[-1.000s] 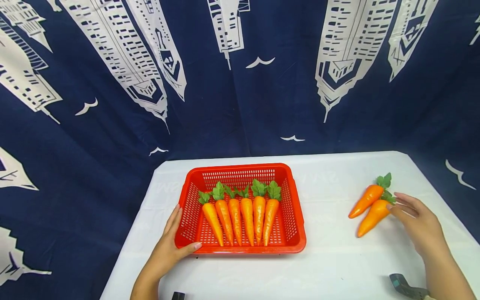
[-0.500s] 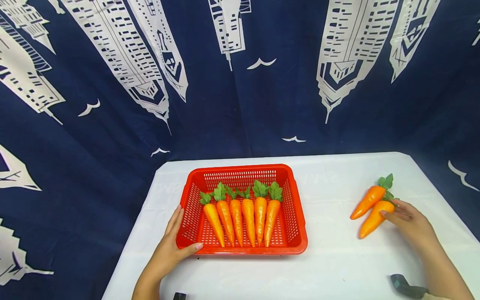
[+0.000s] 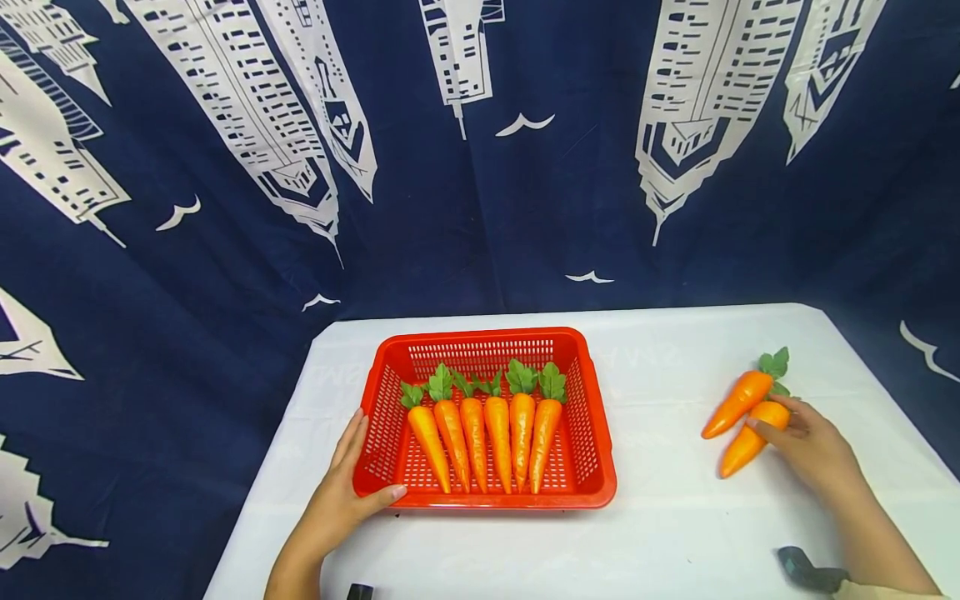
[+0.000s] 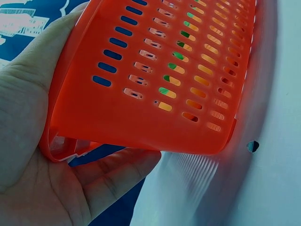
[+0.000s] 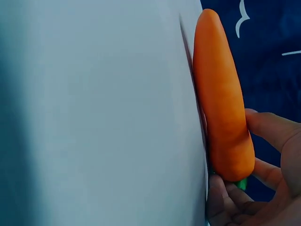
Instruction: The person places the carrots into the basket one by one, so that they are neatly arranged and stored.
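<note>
A red plastic basket [image 3: 480,502] with slotted walls stands on the white table, several orange carrots [image 3: 498,433] with green leaves lined up side by side in it. My left hand [image 3: 347,492] holds the basket's near left corner, thumb along the front rim and fingers against the left side. In the left wrist view the slotted wall [image 4: 141,113] lies between thumb and fingers. On the right, my right hand [image 3: 810,442] grips the thick leafy end of one carrot [image 3: 746,446], its tip pointing toward the lower left. Another carrot [image 3: 738,404] lies right beside it, partly behind.
White cloth covers the table [image 3: 660,533]. Behind it hangs a dark blue curtain [image 3: 480,217] printed with white buildings and birds. A dark curved device [image 3: 806,571] sits by the right wrist, and a small black piece [image 3: 360,592] shows at the lower edge.
My right hand has moved in leftward over the nearer carrot and its fingers have closed around the leafy end. The left hand and the basket have stayed in place.
</note>
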